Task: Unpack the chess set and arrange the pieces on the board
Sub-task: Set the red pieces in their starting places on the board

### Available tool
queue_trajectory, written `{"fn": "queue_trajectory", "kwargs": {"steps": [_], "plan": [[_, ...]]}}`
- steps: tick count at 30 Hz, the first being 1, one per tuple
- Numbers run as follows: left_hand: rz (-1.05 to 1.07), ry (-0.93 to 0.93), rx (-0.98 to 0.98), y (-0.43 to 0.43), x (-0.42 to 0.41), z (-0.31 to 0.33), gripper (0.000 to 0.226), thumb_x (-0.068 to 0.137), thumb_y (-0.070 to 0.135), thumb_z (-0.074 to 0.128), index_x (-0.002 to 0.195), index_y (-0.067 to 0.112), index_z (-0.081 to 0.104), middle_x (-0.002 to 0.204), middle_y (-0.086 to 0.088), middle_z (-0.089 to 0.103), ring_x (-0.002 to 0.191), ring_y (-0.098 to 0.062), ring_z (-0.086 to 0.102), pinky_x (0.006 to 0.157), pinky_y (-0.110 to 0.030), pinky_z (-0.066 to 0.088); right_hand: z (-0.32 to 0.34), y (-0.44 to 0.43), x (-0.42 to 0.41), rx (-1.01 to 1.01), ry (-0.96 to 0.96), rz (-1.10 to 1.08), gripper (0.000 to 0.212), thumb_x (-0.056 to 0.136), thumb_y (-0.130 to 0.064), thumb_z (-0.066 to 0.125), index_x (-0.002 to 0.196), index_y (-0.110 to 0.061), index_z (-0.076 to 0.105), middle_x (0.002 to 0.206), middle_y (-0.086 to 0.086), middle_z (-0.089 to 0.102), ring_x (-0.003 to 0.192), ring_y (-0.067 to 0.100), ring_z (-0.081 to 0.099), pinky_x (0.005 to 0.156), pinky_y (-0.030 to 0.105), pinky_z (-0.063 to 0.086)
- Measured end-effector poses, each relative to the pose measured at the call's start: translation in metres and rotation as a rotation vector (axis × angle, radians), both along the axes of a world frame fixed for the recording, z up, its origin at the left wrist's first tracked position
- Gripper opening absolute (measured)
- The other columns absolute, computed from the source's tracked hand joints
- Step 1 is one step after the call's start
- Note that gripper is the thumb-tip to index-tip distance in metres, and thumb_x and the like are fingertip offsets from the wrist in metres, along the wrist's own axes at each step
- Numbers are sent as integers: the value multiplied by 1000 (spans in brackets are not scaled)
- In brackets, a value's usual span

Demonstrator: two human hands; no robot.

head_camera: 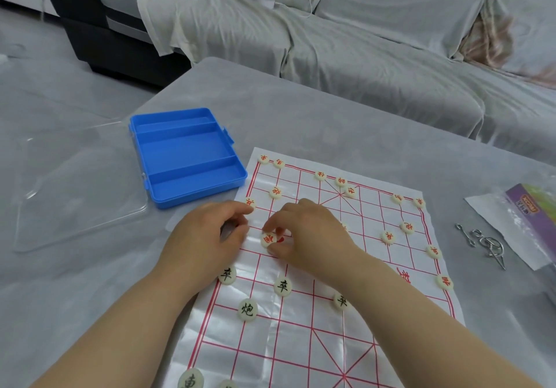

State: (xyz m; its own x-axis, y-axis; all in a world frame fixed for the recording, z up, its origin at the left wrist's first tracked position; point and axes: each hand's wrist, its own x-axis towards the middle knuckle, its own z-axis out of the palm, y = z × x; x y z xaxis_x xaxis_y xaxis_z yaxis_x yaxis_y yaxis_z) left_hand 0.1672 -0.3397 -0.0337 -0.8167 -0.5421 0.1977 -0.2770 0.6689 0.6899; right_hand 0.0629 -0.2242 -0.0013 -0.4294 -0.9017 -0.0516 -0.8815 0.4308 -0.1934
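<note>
A white plastic sheet board (304, 321) with red grid lines lies on the grey table. Several cream discs with red characters stand along its far rows, such as one at the far corner (264, 159). Several discs with black characters sit nearer me, among them a cannon piece (248, 309). My right hand (304, 231) pinches a red-lettered disc (268, 239) at the board's middle left. My left hand (207, 234) hovers just left of it, fingers curled; what they hold is hidden.
An open blue plastic case (186, 155) with empty compartments sits left of the board, its clear lid (78, 186) lying flat beside it. Metal ring puzzles (484, 243) and a plastic bag (523, 222) lie at the right. A covered sofa (361, 41) stands behind the table.
</note>
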Motion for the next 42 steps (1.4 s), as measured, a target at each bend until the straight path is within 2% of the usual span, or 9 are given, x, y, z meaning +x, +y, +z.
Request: {"fn": "queue_trajectory", "kwargs": {"steps": [4,7,10,14,17,22,31,37,42], "plan": [[11,3,1,-1,1,1,28,86,25,55,113,32,56,86,25,46,85,1,42,66,-2,28,8,7,-16,-56,-24,-41,28,84,-36,57,109,-27,60,105,-7,61,91,9,42,79,23,32],[5,-1,2,-1,1,1,24,86,26,54,108,32,58,92,21,48,88,1,40,66,-1,28,13,18,-40,-141,-64,-195,24,82,-35,60,103,-25,62,94,-9,60,87,7,40,75,22,32],[4,-9,11,-1,1,1,22,85,26,54,106,32,59,95,19,49,90,0,41,68,-8,29,14,23,-68,-169,-66,-367,24,82,-34,61,101,-22,63,86,-11,54,88,8,42,74,22,33],[12,-7,-10,-1,0,2,23,85,26,54,107,32,59,97,20,48,91,0,40,75,-13,30,10,13,-92,-201,-54,-448,25,82,-33,61,103,-18,63,96,-4,61,92,12,46,78,25,38],[4,-10,-44,0,-1,2,22,85,29,55,106,34,59,93,22,46,88,2,39,66,-4,28,3,-3,-97,-178,-21,-410,26,83,-32,60,105,-18,62,103,-1,62,96,15,45,76,24,33],[-14,14,-53,-2,0,0,21,84,29,56,104,33,61,89,23,45,86,2,39,68,1,28,-6,-28,-98,-166,16,-398,27,84,-34,58,107,-20,62,108,1,60,104,20,44,80,25,30],[-4,-2,-35,-3,-1,0,23,84,30,55,106,35,59,91,24,43,88,3,37,66,0,26,-8,-32,-101,-122,-2,-417,32,84,-37,58,112,-21,59,110,1,58,104,21,44,80,26,29],[3,-11,-33,-2,-1,2,24,85,27,55,108,31,59,94,20,45,89,1,37,73,-11,28,6,-4,-95,-273,-50,-432,29,85,-30,59,112,-20,58,109,-1,60,93,10,36,81,24,30],[3,-23,-29,2,0,7,21,84,25,57,105,27,61,92,16,48,87,-1,39,64,-2,26,18,-3,-60,-180,-62,-205,25,84,-26,60,109,-22,62,111,-2,59,94,11,42,80,22,31]]}}
